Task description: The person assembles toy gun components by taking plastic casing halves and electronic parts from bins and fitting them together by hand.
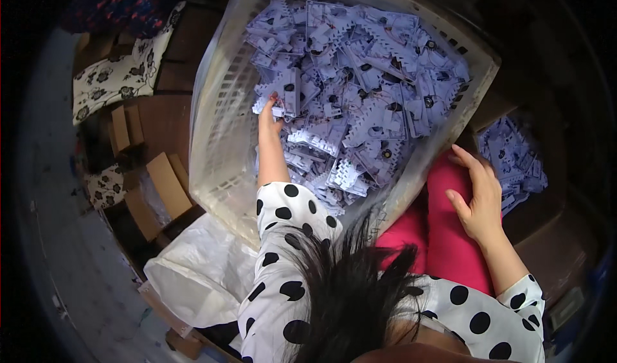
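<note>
One big see-through plastic basket [222, 106] lined with a clear bag holds a heap of pale purple toothed plastic pieces [360, 87], too many to count. The left hand [270, 115] reaches in near the basket's left wall, fingers closed on one small white piece [277, 111] with the heap just to the right. The right hand [479, 199] rests open on the pink lap, well apart from the basket.

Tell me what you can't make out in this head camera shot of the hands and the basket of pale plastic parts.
Head view:
- Left hand fingertips: buried among the pale lilac toothed plastic parts; grip unclear.
- White slatted plastic basket bottom: covered by the parts.
- Right hand palm: turned down on the pink-clad leg.
- Second pile of parts: container lost in shadow.
</note>
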`<state>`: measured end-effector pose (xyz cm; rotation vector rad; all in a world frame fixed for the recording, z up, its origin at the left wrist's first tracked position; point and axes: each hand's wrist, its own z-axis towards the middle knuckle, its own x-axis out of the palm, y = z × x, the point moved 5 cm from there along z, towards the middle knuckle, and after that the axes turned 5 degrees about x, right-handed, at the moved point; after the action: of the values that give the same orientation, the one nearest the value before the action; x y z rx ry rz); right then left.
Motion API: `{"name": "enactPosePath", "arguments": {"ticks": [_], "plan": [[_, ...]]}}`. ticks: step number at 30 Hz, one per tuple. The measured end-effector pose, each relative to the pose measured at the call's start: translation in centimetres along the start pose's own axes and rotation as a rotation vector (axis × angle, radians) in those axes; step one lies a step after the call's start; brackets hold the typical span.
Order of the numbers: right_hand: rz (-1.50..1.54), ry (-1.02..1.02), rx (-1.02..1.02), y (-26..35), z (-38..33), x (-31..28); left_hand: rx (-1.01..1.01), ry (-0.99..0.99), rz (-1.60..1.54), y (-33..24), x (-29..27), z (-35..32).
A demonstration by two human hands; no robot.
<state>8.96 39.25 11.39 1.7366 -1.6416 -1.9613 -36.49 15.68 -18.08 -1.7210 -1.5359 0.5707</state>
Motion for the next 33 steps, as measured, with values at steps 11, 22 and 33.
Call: {"name": "enactPosePath", "arguments": {"ticks": [11, 22, 33], "plan": [[0.042, -0.034, -0.107, 0.8, -0.2, 0.2, 0.222, -0.272, 0.212, -3.0, -5.2, 4.6], [0.369, -0.258, -0.133, -4.7, -3.7, -0.9, 0.181, -0.147, 0.236, 1.9, -3.2, -8.6], [0.353, -0.111, 0.448, -11.1, -11.4, -0.8, 0.596, -0.49, 1.111, 3.5, -2.8, -5.3]]}}
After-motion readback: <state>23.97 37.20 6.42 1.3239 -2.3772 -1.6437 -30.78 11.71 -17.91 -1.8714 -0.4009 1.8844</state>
